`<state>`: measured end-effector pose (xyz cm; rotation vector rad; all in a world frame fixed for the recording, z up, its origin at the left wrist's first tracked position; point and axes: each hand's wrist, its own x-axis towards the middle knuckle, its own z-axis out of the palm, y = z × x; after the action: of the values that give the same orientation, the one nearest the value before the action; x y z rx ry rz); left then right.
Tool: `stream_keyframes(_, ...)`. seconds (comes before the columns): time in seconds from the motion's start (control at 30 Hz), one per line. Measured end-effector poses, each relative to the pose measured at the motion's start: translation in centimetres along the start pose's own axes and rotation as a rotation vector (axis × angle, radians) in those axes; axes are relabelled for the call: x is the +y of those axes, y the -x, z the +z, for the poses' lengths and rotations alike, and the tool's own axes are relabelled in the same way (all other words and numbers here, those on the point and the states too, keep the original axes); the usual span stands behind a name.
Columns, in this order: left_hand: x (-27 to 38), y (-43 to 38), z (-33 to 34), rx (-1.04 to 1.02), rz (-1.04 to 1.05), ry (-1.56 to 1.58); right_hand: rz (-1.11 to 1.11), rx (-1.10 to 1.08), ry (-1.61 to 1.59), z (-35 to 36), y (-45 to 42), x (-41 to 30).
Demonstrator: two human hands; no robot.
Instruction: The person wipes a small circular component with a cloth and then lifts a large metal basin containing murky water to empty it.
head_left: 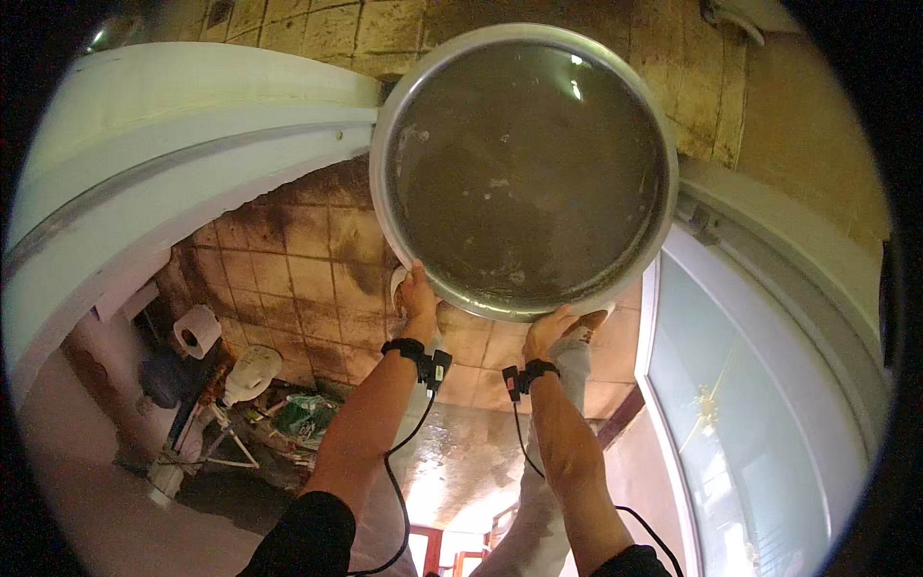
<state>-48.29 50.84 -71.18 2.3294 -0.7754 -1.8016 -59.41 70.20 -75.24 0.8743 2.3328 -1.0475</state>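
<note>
A wide, round metal basin (380, 180) spans the upper middle of the view, with dark, murky liquid (533, 180) in it. Small pale flecks and bright light reflections show on the liquid's surface. My left hand (417, 299) grips the near rim at the lower left, its thumb lying on top of the edge. Farther right along the same rim, my right hand (546, 335) holds on, its fingers partly hidden beneath the basin. Black straps with small devices and cables circle both wrists. My feet are partly visible below the basin.
A pale door frame (216, 122) rises at left; a frosted glass door (721, 389) stands at right. Stained floor tiles (303, 267) lie below. At lower left are a plastic jug (252, 373), a white ribbed container (197, 331) and a green plastic bag (308, 417).
</note>
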Motion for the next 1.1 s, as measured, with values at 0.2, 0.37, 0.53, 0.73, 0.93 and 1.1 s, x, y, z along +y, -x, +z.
stream_keyframes(0.2,-3.3,-4.2,-3.3,0.007,-0.02,-0.105,0.395,-0.313,-0.244,-1.3,-1.7,1.5)
stream_keyframes(0.37,-0.3,0.1,-2.2,-0.187,-0.131,0.305,0.216,-0.492,-0.287,-3.2,-9.2,11.4)
stream_keyframes(0.53,-1.3,-2.3,-0.4,-0.087,-0.205,-0.045,-0.125,-0.496,0.206,-3.9,-11.0,14.8)
stream_keyframes(0.73,-4.1,-6.1,-3.8,-0.136,-0.197,-0.084,0.319,-0.409,-0.189,-3.4,-3.7,2.3)
stream_keyframes(0.93,-1.8,-2.9,-2.8,-0.106,-0.146,-0.16,0.296,-0.348,-0.229,-4.0,-3.3,1.1)
stream_keyframes(1.1,-6.8,-8.0,-4.5,-0.239,0.139,-0.26,0.271,-0.347,-0.256,-4.0,-2.9,1.4)
